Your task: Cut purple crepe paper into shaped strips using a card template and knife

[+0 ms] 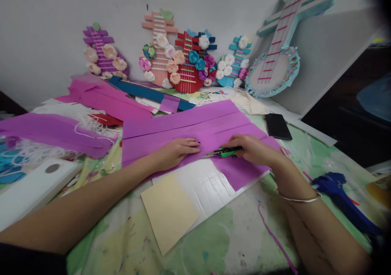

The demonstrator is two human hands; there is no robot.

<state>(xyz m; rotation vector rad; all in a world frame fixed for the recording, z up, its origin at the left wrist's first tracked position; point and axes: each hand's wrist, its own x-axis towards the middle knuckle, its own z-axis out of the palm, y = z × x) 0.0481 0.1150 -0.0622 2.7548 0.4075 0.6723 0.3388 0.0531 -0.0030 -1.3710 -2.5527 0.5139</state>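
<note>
A large creased purple sheet (pixel 183 124) lies over a white board (pixel 210 185). My left hand (pixel 175 152) rests on the sheet's lower middle, palm down, fingers stretched out and pointing right. To its right my right hand (pixel 249 148) is closed around a green and black cutter (pixel 227 151), whose blade points left at the sheet's lower edge, close to the left fingertips. Below the blade the white board shows, with thin lines on its surface. A cream paper piece (pixel 169 212) overlaps the board's lower left part.
Flower-decorated paper instruments (pixel 186 69) lean on the back wall. A black phone-like object (pixel 278 126) lies behind my right hand, and a blue glue gun (pixel 345 201) at the right. Pink paper (pixel 104 98), white yarn (pixel 45 145) and a white case (pixel 39 185) are at the left.
</note>
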